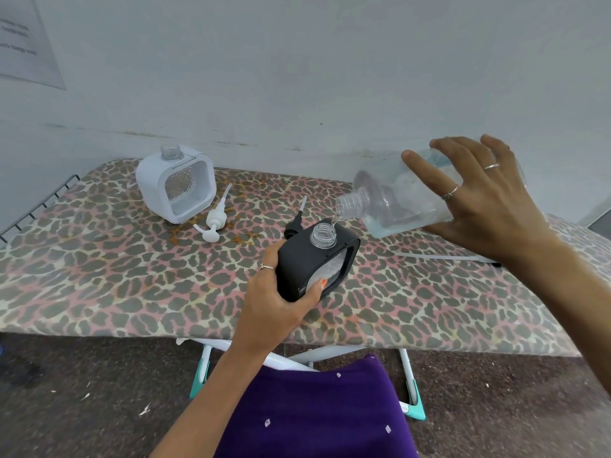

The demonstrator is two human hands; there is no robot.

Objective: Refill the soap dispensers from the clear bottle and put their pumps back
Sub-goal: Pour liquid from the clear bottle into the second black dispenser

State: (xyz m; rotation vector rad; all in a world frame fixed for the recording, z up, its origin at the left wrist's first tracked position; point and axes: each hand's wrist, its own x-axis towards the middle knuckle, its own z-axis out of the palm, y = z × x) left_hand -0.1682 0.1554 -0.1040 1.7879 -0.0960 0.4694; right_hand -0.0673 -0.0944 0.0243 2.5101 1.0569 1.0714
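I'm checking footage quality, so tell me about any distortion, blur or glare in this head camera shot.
Head view: wide-angle bend curves the ironing board edges and wall line; lighting is soft and even, with faint shadows; the paper on the wall has text too blurred to read; the clear bottle in the right hand shows mild reflections, no harsh glare.

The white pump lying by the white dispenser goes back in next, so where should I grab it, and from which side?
Probably pinch the white pump at its ribbed collar, coming from above. It lies flat on the leopard-print board, tube pointing away toward the wall and spout head nearest; the collar looks like the thickest part, so the tube could then swing down into the white dispenser.
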